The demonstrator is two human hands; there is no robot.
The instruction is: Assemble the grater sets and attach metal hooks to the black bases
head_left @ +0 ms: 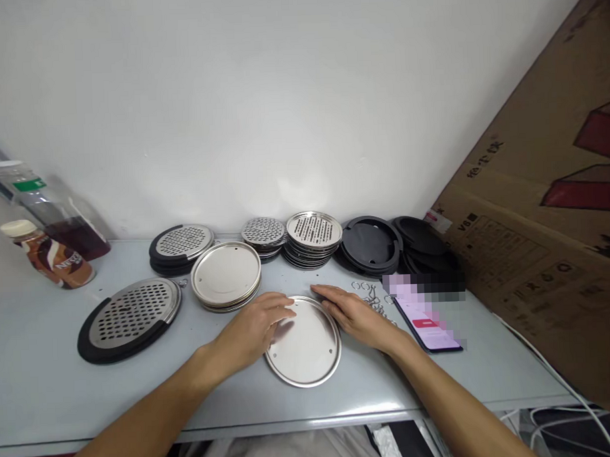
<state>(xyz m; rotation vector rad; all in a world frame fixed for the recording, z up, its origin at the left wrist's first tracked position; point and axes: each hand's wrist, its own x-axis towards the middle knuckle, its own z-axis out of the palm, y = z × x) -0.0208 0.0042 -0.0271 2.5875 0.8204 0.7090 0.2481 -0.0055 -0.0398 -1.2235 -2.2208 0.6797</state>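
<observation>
A round shiny metal plate [305, 348] with a raised rim and small holes lies flat on the table in front of me. My left hand [253, 329] is at its upper left rim, fingers apart and reaching slightly over the edge. Along the upper right rim rests my right hand [355, 315], its fingers stretched out. Whether either hand presses on the rim, I cannot tell. Behind my left hand stands a stack of similar metal plates [226, 274]. Small metal rings with fittings [375, 299] lie loose to the right of my right hand.
Grater discs with black rims [132, 314] lie at left. Perforated metal discs [314, 229] and black round holders [370, 243] are stacked along the wall. A phone [428, 324] and a cardboard box [536, 247] are at right, bottles [50, 254] at far left.
</observation>
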